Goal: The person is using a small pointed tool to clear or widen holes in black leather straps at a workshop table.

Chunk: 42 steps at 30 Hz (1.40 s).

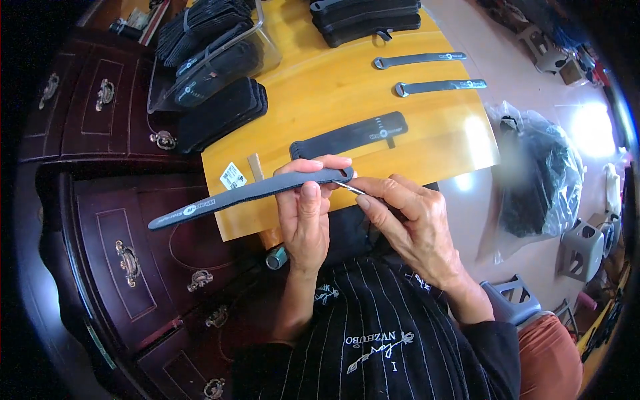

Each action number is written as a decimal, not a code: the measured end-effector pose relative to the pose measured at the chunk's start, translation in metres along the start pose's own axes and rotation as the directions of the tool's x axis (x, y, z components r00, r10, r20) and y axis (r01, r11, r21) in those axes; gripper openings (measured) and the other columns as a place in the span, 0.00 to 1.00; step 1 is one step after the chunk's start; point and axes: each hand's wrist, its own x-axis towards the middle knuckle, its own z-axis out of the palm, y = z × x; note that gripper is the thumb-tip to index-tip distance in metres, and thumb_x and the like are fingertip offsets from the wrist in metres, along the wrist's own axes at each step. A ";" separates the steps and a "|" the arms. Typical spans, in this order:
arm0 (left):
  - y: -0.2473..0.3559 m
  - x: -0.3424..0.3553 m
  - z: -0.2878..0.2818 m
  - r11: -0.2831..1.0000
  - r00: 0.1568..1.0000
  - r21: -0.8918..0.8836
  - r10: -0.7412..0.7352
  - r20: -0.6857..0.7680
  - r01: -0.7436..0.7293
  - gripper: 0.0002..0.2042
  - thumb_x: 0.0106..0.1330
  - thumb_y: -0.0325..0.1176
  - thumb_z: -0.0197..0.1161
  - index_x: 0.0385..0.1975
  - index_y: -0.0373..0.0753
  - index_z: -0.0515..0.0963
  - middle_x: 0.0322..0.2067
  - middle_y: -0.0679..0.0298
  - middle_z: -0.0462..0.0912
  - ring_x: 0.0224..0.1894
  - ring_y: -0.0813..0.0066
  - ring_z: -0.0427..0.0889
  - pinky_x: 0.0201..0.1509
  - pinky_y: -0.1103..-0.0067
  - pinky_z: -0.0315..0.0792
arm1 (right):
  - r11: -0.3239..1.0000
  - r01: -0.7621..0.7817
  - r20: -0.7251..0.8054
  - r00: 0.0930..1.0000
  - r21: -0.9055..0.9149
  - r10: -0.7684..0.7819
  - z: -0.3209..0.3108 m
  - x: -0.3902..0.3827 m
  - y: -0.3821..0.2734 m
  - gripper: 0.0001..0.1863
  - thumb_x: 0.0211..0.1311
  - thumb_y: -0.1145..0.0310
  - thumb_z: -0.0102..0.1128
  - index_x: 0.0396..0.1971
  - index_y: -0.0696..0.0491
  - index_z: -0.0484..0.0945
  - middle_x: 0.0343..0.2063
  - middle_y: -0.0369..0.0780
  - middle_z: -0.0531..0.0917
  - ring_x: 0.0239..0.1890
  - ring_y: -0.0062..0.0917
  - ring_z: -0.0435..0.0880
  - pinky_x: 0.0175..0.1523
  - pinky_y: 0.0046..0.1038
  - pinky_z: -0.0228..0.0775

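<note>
My left hand point(303, 227) is closed on a long grey-black strap point(257, 190) with a white printed mark and a holed rounded end, lifted over the near part of the yellow table point(447, 120). My right hand point(410, 227) pinches a slim metal tool point(352, 189), its tip at the underside edge of the strap's holed end. Just beyond my hands lies a wider dark strap bundle point(347, 133). Two single straps point(423, 59) point(440, 87) lie farther back at the right.
Black strap stacks point(220, 113) point(363, 20) and a clear bin of straps point(267, 50) occupy the back. A small white label point(233, 177) lies at the near left. Dark drawers point(100, 113) line the left; a plastic-bagged dark bundle point(537, 180) and grey stools point(580, 247) stand on the right.
</note>
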 end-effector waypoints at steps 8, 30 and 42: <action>-0.005 -0.002 -0.010 0.990 0.998 0.131 0.048 -0.034 -0.043 0.11 0.65 0.25 0.59 0.44 0.35 0.67 0.46 0.45 0.77 0.46 0.64 0.78 0.52 0.73 0.73 | 0.999 0.014 0.016 1.000 -0.047 -0.013 -0.002 0.002 0.006 0.11 0.60 0.68 0.58 0.43 0.50 0.80 0.22 0.42 0.78 0.23 0.35 0.80 0.28 0.32 0.71; 0.017 0.004 -0.032 0.454 0.838 0.704 0.300 0.456 -0.546 0.16 0.46 0.15 0.69 0.36 0.35 0.82 0.40 0.61 0.74 0.34 0.69 0.78 0.36 0.78 0.78 | 0.915 -0.139 0.093 0.989 0.379 0.112 0.027 0.007 0.038 0.10 0.60 0.68 0.58 0.41 0.48 0.82 0.22 0.40 0.78 0.25 0.34 0.80 0.28 0.32 0.72; 0.015 0.013 -0.033 0.305 0.788 0.727 0.269 0.554 -0.615 0.20 0.41 0.14 0.71 0.37 0.35 0.82 0.39 0.62 0.74 0.33 0.70 0.78 0.31 0.80 0.74 | 0.887 -0.180 0.025 0.982 0.425 0.187 0.038 0.010 0.042 0.11 0.63 0.69 0.58 0.43 0.56 0.81 0.25 0.39 0.81 0.28 0.21 0.78 0.35 0.24 0.70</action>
